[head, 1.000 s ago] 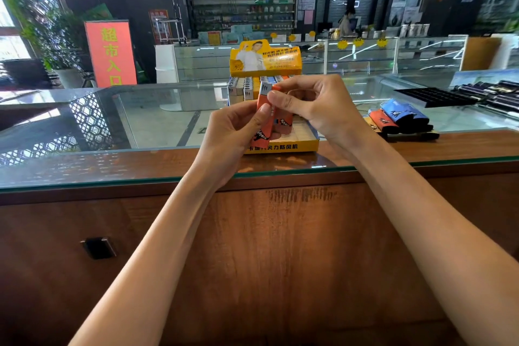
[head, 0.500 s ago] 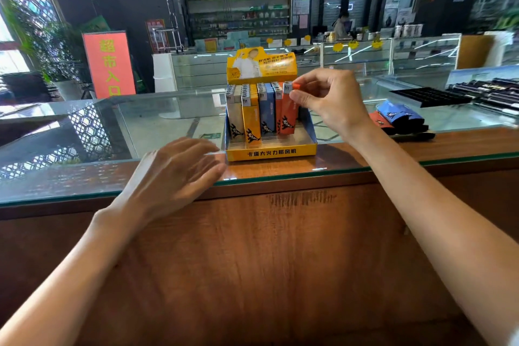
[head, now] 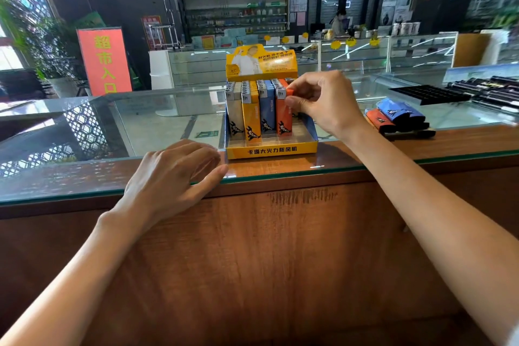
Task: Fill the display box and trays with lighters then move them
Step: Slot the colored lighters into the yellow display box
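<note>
L hand (head: 174,177) nearest me: resting on the counter (head: 421,146) edge, fingers loosely bent, holding nothing, just left of the box (head: 272,150).

R hand (head: 323,104) is up over the box's right side, thumb & fingertips pinching the top of 1 orange lighter (head: 283,112), which stands upright in the front row.

Front row, L to R: 1 white lighter (head: 234,118), 1 yellow lighter (head: 251,118), 1 blue lighter (head: 266,112), then the orange lighter, so 4 across. Whatever's right of that sits behind my hand, can't tell.

More rows stand behind, only silver tops showing; can't count 'em.

The box sits on the glass near the front edge, w/ 1 header card (head: 261,62) standing up at the back.

Right of the box, well apart, is a pile (head: 398,118) of loose lighters: 1 blue & 1 orange on top of dark ones, no. of dark ones unclear.

Farther right there's 1 black tray (head: 429,94), plus a second one (head: 488,87) beside it w/ dark lighters.

Far left, past the glass: 1 red sign (head: 104,62).
</note>
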The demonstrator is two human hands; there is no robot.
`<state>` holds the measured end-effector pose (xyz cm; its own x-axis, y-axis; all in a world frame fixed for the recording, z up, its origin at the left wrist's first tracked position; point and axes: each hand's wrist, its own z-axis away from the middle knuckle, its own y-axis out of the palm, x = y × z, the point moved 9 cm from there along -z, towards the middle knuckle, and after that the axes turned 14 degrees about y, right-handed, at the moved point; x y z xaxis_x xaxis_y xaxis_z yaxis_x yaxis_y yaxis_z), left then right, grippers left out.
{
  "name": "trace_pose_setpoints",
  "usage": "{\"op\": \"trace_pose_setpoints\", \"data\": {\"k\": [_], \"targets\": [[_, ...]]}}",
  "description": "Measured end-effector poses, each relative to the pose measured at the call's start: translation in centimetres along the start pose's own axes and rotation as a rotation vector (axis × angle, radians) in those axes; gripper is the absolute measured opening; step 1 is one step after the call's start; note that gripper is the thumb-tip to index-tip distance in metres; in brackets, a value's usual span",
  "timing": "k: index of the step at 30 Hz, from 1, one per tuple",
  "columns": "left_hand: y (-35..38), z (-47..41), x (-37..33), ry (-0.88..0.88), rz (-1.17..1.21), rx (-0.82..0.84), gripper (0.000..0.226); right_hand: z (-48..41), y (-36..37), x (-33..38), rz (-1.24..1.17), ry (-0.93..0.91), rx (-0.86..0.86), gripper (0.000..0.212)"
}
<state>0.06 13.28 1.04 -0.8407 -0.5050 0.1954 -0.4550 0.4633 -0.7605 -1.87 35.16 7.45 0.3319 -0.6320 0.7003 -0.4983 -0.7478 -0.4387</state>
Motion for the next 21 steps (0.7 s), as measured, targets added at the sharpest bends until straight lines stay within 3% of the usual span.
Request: {"op": "trace_pose_setpoints", "data": {"k": [16, 21], "targets": [[-1.0, -0.3, -1.9, 0.078, -0.086, -0.036, 0.048, 1.2, -1.0, -0.7, 0.006, 0.062, -0.08, 0.025], [-3.0, -1.0, -3.5, 0.099, -0.181, -0.212, 0.038, 2.1, -7.8, -1.8, 0.026, 0.011, -0.181, 0.012]]}}
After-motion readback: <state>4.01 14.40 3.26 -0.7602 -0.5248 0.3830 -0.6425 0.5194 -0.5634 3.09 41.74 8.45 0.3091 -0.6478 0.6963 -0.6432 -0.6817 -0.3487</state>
